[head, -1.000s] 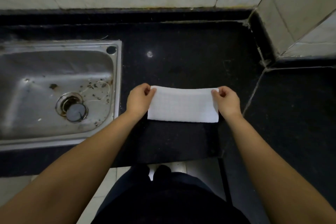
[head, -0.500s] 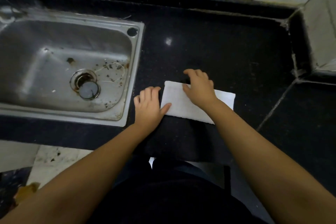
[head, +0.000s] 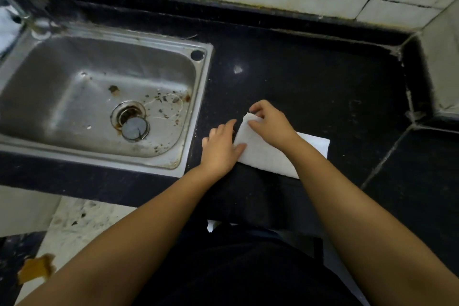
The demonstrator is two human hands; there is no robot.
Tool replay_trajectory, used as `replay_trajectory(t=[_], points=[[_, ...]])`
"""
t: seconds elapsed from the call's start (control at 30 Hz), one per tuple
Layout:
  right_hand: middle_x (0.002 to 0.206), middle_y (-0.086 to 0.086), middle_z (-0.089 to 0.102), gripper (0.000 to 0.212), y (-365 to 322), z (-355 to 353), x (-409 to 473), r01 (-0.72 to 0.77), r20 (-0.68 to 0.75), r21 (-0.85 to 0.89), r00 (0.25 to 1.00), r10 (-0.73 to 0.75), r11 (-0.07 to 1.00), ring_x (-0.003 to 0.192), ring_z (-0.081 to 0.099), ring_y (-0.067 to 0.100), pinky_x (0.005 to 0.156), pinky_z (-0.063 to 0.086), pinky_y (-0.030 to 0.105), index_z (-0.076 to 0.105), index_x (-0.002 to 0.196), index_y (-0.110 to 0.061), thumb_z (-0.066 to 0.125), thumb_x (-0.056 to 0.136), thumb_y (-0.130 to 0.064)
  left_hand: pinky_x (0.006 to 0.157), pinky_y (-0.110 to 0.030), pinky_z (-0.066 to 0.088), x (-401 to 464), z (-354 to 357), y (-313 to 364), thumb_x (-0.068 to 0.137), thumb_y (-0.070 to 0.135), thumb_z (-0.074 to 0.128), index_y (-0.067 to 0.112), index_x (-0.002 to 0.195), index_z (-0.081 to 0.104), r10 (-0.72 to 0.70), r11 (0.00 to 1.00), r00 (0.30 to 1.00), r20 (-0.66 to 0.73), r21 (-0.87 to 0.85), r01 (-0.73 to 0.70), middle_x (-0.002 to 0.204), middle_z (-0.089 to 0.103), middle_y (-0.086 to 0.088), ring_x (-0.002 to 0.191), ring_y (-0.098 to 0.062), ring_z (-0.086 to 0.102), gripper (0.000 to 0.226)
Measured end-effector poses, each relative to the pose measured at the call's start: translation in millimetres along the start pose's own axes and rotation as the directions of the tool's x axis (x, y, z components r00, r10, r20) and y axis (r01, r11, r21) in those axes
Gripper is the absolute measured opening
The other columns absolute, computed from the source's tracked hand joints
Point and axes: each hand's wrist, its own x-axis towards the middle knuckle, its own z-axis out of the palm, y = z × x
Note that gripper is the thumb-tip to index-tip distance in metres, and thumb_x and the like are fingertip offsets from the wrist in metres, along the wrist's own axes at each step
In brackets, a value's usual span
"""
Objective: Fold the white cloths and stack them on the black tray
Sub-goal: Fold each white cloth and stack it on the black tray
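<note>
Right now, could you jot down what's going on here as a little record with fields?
setting: black counter beside a steel sink, tiled wall behind
cloth: white cloth lying on the counter, right of the sink
left hand: left hand lies flat, thumb on the cloth's left edge
right hand: right hand crosses over the cloth, fingers pinching its far left corner
sink: dirty, with scraps around the drain
tray: cannot make out a separate black tray
</note>
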Motion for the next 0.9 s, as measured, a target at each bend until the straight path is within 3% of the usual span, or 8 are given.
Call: replay_trajectory(t=[0.07,0.13,0.3,0.43,0.53,0.67,0.8,0.9], points=[[0.104,-0.007,0.055,0.027,-2.4,-22.0,-6.1,0.072,-0.096,0.07,0.993,-0.065,0.995,0.096,0.051,0.006,0.08,0.04,0.017,0.057,0.118,-0.017,0.055,0.092,-0.014,0.088,-0.036,0.039,15.5,-16.2,12.6,0.089,0.028,0.055,0.017,0.105,0.057,0.06,0.995,0.997,0.042,-0.087,-0.056,0.101,0.052,-0.001,0.106,-0.024,0.052,0.02],[0.094,-0.006,0.06,0.018,-7.8,-50.6,-12.1,0.158,-0.21,0.115,0.969,-0.131,0.981,0.087,0.053,0.004,0.069,0.041,0.009,0.064,0.107,-0.013,0.055,0.091,-0.013,0.072,-0.028,0.033,31.7,-38.9,32.6,0.087,0.022,0.058,0.014,0.085,0.059,0.143,0.98,0.99,-0.012,-0.138,-0.144,0.086,0.049,0.0,0.088,-0.022,0.054,0.008],[0.083,-0.007,0.056,0.013,-31.5,-119.4,-32.7,0.315,-0.455,0.328,0.879,-0.143,0.89,0.077,0.052,0.003,0.067,0.041,0.013,0.054,0.087,-0.023,0.056,0.09,-0.011,0.059,-0.021,0.033,55.4,-108.8,101.4,0.087,0.018,0.059,0.011,0.09,0.064,0.33,0.9,0.912,-0.244,-0.208,-0.382,0.081,0.056,0.004,0.077,-0.01,0.051,0.01],[0.079,-0.009,0.055,0.014,-37.9,-129.8,-61.1,0.4,-0.507,0.374,0.843,-0.176,0.837,0.073,0.052,0.0,0.066,0.043,0.014,0.05,0.087,-0.021,0.054,0.089,-0.008,0.058,-0.01,0.036,35.2,-139.0,117.5,0.088,0.018,0.056,0.015,0.087,0.058,0.45,0.79,0.83,-0.329,-0.288,-0.542,0.074,0.051,0.014,0.068,0.002,0.046,0.004],[0.09,-0.007,0.06,0.019,-17.3,-103.5,-73.4,0.369,-0.446,0.392,0.877,-0.177,0.843,0.082,0.058,0.005,0.073,0.048,0.016,0.051,0.101,-0.018,0.056,0.088,-0.005,0.065,-0.014,0.04,18.1,-122.2,87.5,0.085,0.014,0.06,0.013,0.089,0.063,0.471,0.772,0.844,-0.257,-0.342,-0.535,0.077,0.057,0.014,0.07,0.003,0.051,0.005],[0.101,0.005,0.066,0.029,30.4,-41.9,-88.0,0.191,-0.215,0.307,0.968,-0.127,0.932,0.089,0.061,0.012,0.08,0.047,0.02,0.062,0.1,-0.021,0.056,0.084,0.003,0.08,-0.027,0.048,-12.7,-67.8,24.5,0.086,0.008,0.063,0.018,0.091,0.069,0.359,0.877,0.931,0.062,-0.365,-0.313,0.087,0.068,0.003,0.084,-0.009,0.062,0.013],[0.096,0.004,0.067,0.028,70.0,8.8,-119.1,0.037,0.014,0.219,0.999,-0.041,0.975,0.091,0.061,0.018,0.083,0.045,0.026,0.063,0.084,-0.024,0.057,0.082,0.004,0.086,-0.016,0.047,-47.9,-35.2,-20.3,0.089,0.011,0.061,0.027,0.094,0.068,0.253,0.94,0.886,0.388,-0.317,-0.13,0.092,0.067,0.017,0.091,0.003,0.063,0.018],[0.096,0.006,0.067,0.025,75.5,14.6,-134.3,-0.077,0.17,0.246,0.985,0.035,0.966,0.086,0.062,0.02,0.076,0.047,0.027,0.064,0.085,-0.027,0.056,0.088,-0.004,0.084,-0.013,0.049,-56.0,-34.1,-29.9,0.09,0.015,0.06,0.026,0.096,0.068,0.215,0.94,0.855,0.472,-0.338,-0.05,0.096,0.069,0.014,0.093,0.003,0.064,0.015]])
